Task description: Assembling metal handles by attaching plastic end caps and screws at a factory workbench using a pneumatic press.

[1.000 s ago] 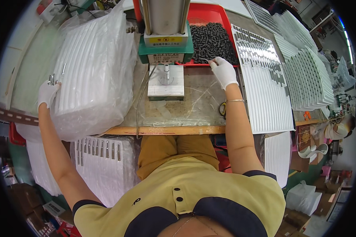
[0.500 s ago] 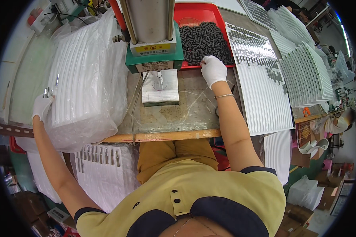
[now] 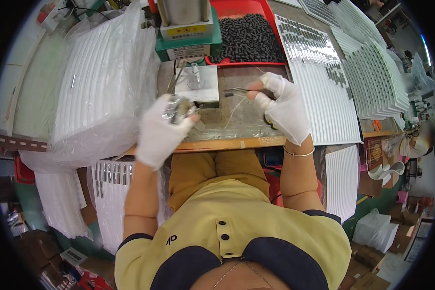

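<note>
My left hand, in a white glove with bare fingertips, is closed round several shiny silver metal tubes; motion blurs them. It is in front of the press block, near the table's front edge. My right hand, gloved likewise, grips a thin, dark, pointed metal tool that points left. A small black cylinder shows at the tool's tip; whether it is pinched there I cannot tell. A yellow-and-black piece shows under the right palm. Between my hands, farther back, a clear-looking upright pin stands on the pale metal block.
The green press head hangs above the block. Behind it, a red tray holds many black cylinders. White ridged trays with metal tubes lie at right. A plastic-wrapped stack of white ridged sheets fills the left, with one tube on it.
My left hand has come from the white stack to the middle with the metal tubes. My right hand has drawn back from the red tray and now holds the pointed tool.
</note>
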Motion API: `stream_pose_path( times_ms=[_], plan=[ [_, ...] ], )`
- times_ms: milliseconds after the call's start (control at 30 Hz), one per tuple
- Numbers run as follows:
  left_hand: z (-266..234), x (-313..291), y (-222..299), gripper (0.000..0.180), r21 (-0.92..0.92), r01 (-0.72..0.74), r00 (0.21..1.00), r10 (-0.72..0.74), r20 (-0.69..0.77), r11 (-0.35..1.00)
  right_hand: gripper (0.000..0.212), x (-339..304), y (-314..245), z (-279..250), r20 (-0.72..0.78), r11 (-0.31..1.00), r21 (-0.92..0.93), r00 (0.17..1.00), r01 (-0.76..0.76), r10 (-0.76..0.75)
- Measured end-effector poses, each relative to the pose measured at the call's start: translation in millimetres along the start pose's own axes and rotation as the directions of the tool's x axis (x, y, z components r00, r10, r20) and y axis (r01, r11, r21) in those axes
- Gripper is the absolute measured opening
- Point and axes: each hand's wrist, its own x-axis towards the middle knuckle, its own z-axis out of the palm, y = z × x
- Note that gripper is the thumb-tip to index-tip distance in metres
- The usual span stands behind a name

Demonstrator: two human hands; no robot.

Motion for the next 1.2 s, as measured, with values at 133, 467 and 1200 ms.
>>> stream_pose_path(
  times_ms=[133,467,1200],
  plan=[
    [56,5,-10,0.022,-0.166,0.071,0.997,-0.062,0.055,0.984,0.009,-9,9,-5,0.057,0.984,-0.170,0.997,0.055,-0.046],
    [129,17,-24,0.025,-0.108,-0.099,0.988,0.111,0.110,0.989,0.013,-18,17,-56,0.188,0.720,-0.688,0.980,0.089,0.059],
    [108,27,-33,0.029,-0.445,0.384,0.922,-0.310,0.232,0.809,0.019,34,83,-109,-0.325,0.947,-0.166,0.922,-0.276,0.212]
  ],
)
